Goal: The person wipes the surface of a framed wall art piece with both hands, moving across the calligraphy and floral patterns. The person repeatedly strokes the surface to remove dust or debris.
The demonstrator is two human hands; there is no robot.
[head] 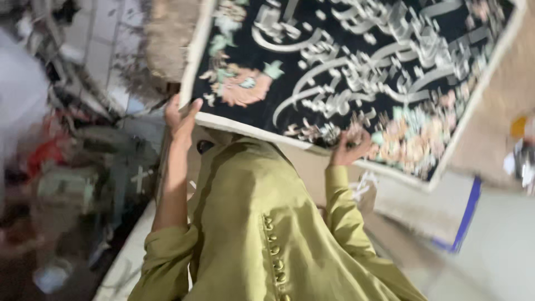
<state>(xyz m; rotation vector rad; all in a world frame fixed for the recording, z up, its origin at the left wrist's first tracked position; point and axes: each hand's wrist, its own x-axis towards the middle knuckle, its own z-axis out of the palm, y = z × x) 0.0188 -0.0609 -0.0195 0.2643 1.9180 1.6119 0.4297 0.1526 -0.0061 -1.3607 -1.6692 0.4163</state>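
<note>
The black embroidered panel [356, 61], cream-edged, fills the top of the view, its long lower edge slanting down toward the picture's right. A co-worker in an olive garment [245, 223] holds that edge: one hand [181, 120] flat at the corner, the other hand [348, 147] with fingers curled. The wearer's own hands are out of view.

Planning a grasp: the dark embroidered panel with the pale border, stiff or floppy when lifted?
Probably stiff: the embroidered panel keeps straight edges, held only along its near edge by the left hand and right hand. Likely awkward rather than heavy: wide, needing both hands. Raised stitching may snag.
</note>
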